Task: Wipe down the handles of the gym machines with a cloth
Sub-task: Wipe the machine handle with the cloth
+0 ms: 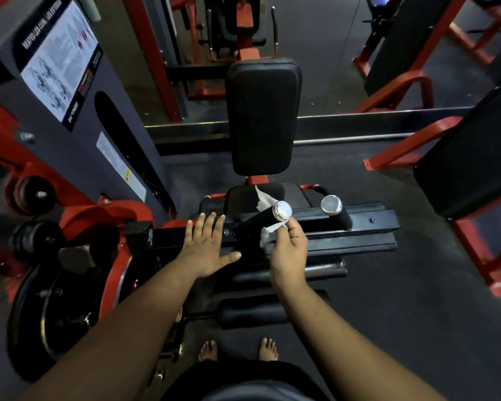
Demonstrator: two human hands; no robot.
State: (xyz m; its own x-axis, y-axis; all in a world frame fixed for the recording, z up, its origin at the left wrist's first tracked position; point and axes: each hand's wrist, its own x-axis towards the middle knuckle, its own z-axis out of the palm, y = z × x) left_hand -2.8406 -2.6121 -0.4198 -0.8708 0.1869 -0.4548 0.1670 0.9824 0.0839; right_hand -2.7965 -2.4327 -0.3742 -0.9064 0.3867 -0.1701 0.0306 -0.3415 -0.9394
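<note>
The right hand [289, 249] pinches a thin, crumpled white cloth [268, 227], wrapped round a black handle [256, 219] with a shiny metal end cap. The left hand [207, 246] lies flat, fingers spread, on the machine's black bar [359, 224] just beside it.

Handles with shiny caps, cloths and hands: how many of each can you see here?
Chrome-capped handles: 2, near handle and far handle
White cloth: 1
Hands: 2, left hand and right hand
Total: 5
</note>
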